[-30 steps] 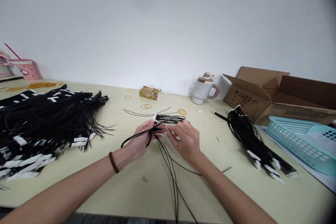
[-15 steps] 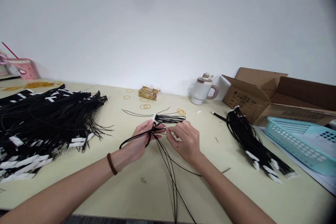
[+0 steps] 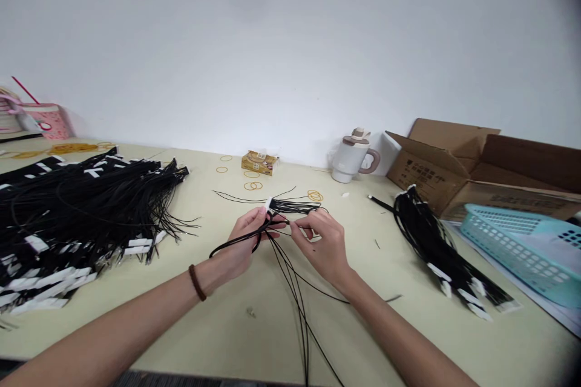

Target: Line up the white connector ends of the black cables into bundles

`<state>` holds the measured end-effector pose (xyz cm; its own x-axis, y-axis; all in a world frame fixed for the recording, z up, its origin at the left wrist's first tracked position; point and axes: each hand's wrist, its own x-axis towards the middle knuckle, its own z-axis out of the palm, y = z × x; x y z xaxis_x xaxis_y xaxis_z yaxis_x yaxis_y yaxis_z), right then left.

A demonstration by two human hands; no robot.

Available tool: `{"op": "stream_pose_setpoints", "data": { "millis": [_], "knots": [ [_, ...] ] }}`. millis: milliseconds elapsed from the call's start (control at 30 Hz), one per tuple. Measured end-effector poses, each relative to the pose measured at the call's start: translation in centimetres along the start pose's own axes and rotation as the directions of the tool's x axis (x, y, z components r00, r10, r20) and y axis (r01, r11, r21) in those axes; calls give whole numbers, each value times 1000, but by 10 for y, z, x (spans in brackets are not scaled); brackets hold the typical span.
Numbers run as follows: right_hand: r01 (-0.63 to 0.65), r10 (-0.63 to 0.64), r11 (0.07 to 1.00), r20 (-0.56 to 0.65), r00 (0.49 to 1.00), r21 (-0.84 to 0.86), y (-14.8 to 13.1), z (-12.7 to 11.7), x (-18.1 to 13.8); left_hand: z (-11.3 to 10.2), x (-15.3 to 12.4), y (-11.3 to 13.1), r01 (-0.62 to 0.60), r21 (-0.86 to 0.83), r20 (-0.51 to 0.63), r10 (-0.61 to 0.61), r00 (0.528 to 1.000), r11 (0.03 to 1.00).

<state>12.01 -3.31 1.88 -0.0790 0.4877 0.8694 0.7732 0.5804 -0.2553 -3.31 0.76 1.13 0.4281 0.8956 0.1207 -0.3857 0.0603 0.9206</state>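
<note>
My left hand [image 3: 244,234] is closed on a bundle of thin black cables [image 3: 236,242], which loops back over my wrist side. A white connector [image 3: 268,204] shows just beyond that thumb. Close by on the right, my right hand [image 3: 323,243] pinches a black strand between thumb and fingertips; the strand's end is hidden by the fingers. Several loose black wires [image 3: 297,296] hang from between my hands down past the table's front edge. Right behind the hands lie more black wires [image 3: 297,206] side by side on the table.
A large heap of black cables with white connectors [image 3: 91,211] covers the left. On the right are another cable bundle [image 3: 431,248], a teal basket [image 3: 517,248] and an open cardboard box [image 3: 454,175]. At the back stand a white mug [image 3: 349,158], a small yellow box [image 3: 259,162] and rubber bands [image 3: 253,185].
Both hands keep nearly the same pose and hold on the cables. The whole view has shifted slightly.
</note>
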Motion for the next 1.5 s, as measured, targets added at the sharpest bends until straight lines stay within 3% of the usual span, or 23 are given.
{"op": "stream_pose_setpoints", "data": {
  "millis": [400,633,900,1133,1233,1367,1500],
  "knots": [
    [-59,59,998,2,998,22,-2,0,1,1,0,-1,-10,4,6,10,1000,1000],
    [-207,204,967,37,978,149,-7,-3,3,2,1,-1,-15,75,4,15,1000,997],
    [-84,84,995,-4,996,59,-8,2,-2,8,-4,-5,-31,124,66,22,998,992],
    [-84,83,996,9,996,43,-12,5,-2,8,-6,-8,-32,145,64,23,998,989],
    [-20,20,1000,16,1000,-19,0,5,-2,6,-3,-5,40,82,82,-47,996,996],
    [118,-126,963,-19,992,-242,28,-6,2,-2,2,5,172,-77,57,-168,984,982],
    [70,-127,903,-107,986,-424,56,-22,8,-7,5,15,228,-91,67,-223,973,969]
  ]
}}
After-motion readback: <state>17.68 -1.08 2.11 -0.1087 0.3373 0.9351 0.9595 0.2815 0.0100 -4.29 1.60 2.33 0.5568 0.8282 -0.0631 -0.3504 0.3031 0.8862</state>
